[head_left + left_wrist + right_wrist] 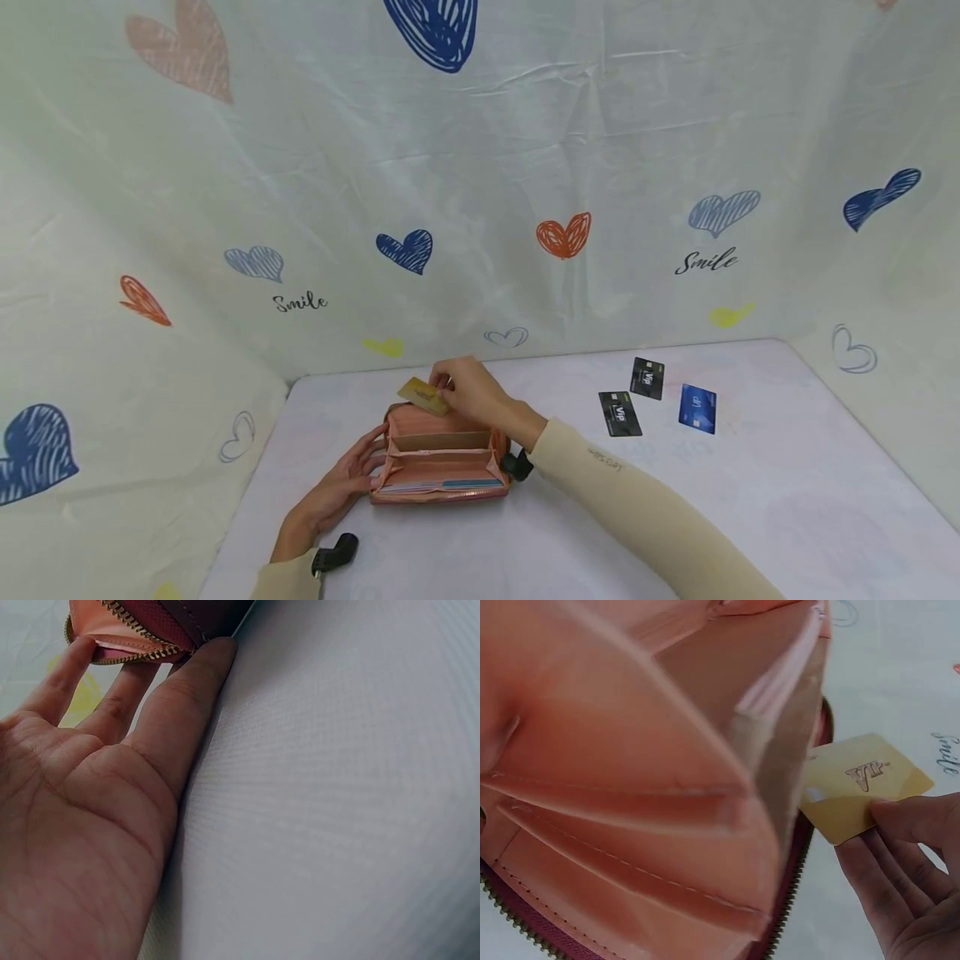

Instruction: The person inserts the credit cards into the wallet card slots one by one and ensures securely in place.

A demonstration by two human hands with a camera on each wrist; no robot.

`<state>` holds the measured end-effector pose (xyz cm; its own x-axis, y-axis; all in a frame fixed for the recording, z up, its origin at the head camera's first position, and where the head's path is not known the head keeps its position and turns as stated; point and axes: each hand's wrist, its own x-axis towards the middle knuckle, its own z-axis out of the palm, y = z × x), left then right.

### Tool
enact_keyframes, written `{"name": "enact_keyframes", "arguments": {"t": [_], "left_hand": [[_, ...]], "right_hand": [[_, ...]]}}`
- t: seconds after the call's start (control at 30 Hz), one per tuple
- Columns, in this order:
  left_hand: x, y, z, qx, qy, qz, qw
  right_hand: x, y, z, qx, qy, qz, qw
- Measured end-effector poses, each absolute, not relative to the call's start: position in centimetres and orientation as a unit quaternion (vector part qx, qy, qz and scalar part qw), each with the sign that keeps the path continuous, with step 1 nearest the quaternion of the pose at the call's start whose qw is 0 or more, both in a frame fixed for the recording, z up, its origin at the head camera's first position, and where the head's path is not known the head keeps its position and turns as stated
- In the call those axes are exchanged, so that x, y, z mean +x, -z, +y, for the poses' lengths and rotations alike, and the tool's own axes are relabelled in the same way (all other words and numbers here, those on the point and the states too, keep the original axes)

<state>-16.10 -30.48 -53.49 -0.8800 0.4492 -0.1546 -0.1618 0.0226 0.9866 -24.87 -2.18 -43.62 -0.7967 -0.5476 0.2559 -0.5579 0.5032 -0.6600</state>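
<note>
A pink zip-around wallet (441,454) lies unzipped and spread open on the table, several cards in its front slots. My left hand (347,479) holds its left end; in the left wrist view the thumb (210,671) lies at one side of the zipped edge and the fingers at the other. Above the wallet's back edge, my right hand (476,392) pinches a gold card (422,395) between thumb and fingers. The right wrist view shows the gold card (862,784) beside the wallet's outer edge, its printed face showing.
To the right on the white table (750,500) lie two black VIP cards (620,414) (647,378) and a blue card (698,408). A white curtain (480,167) printed with hearts hangs behind the table. Each wrist carries a small black camera (335,553).
</note>
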Motion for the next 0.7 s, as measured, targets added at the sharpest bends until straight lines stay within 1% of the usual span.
{"name": "enact_keyframes", "arguments": {"t": [0.33, 0.7], "left_hand": [[-15.7, 53.2, -30.4, 0.097, -0.689, 0.685, 0.217], [-16.1, 53.9, -30.7, 0.113, -0.692, 0.678, 0.221]], "right_hand": [[-24.8, 44.1, -3.1, 0.348, -0.328, -0.878, 0.004], [-25.0, 43.7, -4.4, 0.376, -0.242, -0.894, -0.001]]}}
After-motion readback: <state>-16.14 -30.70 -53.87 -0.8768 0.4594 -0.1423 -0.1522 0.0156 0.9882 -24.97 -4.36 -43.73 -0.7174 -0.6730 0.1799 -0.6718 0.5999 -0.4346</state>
